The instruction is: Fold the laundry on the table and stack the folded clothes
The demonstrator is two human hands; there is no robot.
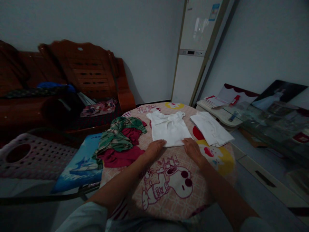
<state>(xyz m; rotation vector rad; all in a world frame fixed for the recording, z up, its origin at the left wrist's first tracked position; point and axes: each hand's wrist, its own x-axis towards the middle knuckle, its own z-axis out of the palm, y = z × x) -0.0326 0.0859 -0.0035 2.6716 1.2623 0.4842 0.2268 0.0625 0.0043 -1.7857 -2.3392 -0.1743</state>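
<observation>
A white shirt lies spread on the round table, its neck and sleeve end pointing away from me and its surface slightly wrinkled. At its near left corner, my left hand has closed fingers on the hem. My right hand grips the near right corner in the same way; the thumbs are hard to make out. Folded white clothing rests to the right of the shirt. On the left is a loose heap with a green plaid garment and dark red cloth.
A patterned cloth covers the round table. Left of it are a blue picture-printed cushion, a pink woven basket-like seat and a wooden sofa. A glass-topped stand is at right, and a tall white air conditioner stands behind.
</observation>
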